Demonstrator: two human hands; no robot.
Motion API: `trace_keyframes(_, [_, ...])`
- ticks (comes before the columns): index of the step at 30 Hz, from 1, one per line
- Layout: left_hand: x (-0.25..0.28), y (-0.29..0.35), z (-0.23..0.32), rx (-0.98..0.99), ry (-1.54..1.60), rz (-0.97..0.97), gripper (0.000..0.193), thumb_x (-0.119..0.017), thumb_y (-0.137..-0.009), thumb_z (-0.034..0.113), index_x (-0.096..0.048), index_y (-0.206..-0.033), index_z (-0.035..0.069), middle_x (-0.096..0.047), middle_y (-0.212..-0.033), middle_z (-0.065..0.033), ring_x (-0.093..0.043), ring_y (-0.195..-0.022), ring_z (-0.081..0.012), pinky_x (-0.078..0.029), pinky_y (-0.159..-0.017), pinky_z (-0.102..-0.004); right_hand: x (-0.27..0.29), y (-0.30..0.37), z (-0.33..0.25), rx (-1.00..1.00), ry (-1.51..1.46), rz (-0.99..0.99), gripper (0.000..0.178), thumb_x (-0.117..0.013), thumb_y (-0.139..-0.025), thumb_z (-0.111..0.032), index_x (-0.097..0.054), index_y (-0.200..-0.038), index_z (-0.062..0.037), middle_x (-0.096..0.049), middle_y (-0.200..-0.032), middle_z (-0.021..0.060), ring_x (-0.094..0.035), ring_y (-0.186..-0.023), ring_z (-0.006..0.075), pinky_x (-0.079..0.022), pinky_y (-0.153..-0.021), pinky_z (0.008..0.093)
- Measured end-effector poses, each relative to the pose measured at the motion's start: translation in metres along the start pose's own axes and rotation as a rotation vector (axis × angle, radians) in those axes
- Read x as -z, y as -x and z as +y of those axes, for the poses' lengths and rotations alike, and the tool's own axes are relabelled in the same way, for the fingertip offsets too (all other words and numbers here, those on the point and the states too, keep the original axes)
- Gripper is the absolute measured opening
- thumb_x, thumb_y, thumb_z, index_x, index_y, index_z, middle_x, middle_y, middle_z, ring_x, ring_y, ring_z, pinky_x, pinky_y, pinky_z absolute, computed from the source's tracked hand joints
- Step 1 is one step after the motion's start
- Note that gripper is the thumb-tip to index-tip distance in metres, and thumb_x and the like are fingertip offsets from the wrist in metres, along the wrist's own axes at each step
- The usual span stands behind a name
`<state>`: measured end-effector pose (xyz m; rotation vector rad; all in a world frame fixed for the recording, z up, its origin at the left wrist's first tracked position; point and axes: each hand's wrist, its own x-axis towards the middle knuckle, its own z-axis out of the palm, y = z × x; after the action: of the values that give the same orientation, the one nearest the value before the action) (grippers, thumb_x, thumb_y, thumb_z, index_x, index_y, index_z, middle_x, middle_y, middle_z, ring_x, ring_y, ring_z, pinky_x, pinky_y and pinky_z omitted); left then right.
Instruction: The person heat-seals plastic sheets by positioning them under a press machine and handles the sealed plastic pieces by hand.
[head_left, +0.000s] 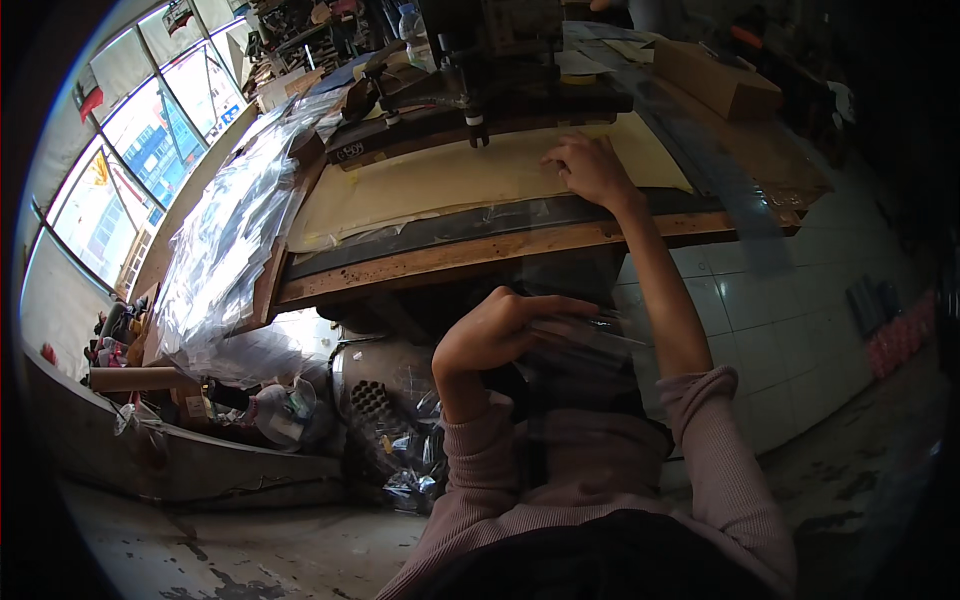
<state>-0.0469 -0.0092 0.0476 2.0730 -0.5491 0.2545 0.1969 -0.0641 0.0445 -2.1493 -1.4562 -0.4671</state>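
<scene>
My left hand (500, 330) is bent at the wrist in front of my body, below the bench's front edge. Its fingers point right and close on a clear plastic sheet (610, 345), whose outline is hard to follow. My right hand (592, 168) reaches over the right part of a tan sheet (420, 190) lying on the press bed. Its fingers are curled with the tips low over the sheet; what they pinch, if anything, is too small to make out. Just behind stands a dark press (490, 90) with a heavy plate.
A wooden bench edge (450, 262) runs between me and the press bed. Loose clear plastic sheets (225, 235) pile at the left. A cardboard box (715, 80) stands at the back right. Clear plastic (750, 205) hangs over the bench's right side. Bags lie on the floor below.
</scene>
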Motion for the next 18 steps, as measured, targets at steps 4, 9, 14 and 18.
trace_keyframes(4, [-0.001,0.0,-0.002,0.009,-0.021,-0.015,0.045,-0.058,-0.068,-0.002,-0.058,-0.113,0.006,-0.065,-0.094,-0.0144,-0.064,-0.084,-0.0288,-0.053,-0.071,-0.0326,-0.001,0.008,-0.011,0.04,0.042,-0.111,0.042,-0.053,-0.072,0.003,-0.066,-0.105,-0.02,-0.056,-0.088,0.0057,-0.05,-0.098,0.0217,-0.04,-0.086,0.036])
trace_keyframes(9, [-0.002,-0.001,-0.002,-0.024,-0.034,0.002,0.042,-0.059,-0.071,0.001,-0.058,-0.112,0.006,-0.065,-0.094,-0.0148,-0.063,-0.084,-0.03,-0.053,-0.07,-0.0327,-0.003,0.019,-0.014,0.104,0.235,-0.077,0.055,-0.049,-0.074,0.005,-0.058,-0.117,-0.0284,-0.051,-0.102,0.0083,-0.049,-0.099,0.0233,-0.039,-0.087,0.0376])
trace_keyframes(14, [-0.001,-0.002,0.0,0.007,-0.029,-0.022,0.044,-0.058,-0.068,0.0,-0.058,-0.112,0.005,-0.065,-0.093,-0.0153,-0.063,-0.083,-0.0302,-0.052,-0.07,-0.0327,-0.002,0.02,-0.018,0.114,0.302,-0.132,0.059,-0.047,-0.075,0.006,-0.054,-0.121,-0.031,-0.051,-0.104,0.0094,-0.049,-0.101,0.0244,-0.039,-0.088,0.0384])
trace_keyframes(18, [-0.002,-0.003,-0.001,0.008,-0.029,-0.027,0.047,-0.057,-0.064,-0.001,-0.058,-0.111,0.005,-0.064,-0.093,-0.0159,-0.063,-0.082,-0.0306,-0.052,-0.071,-0.0332,-0.002,0.02,-0.019,0.127,0.356,-0.161,0.062,-0.045,-0.076,0.006,-0.051,-0.124,-0.032,-0.05,-0.11,0.0102,-0.047,-0.106,0.0259,-0.039,-0.089,0.0392])
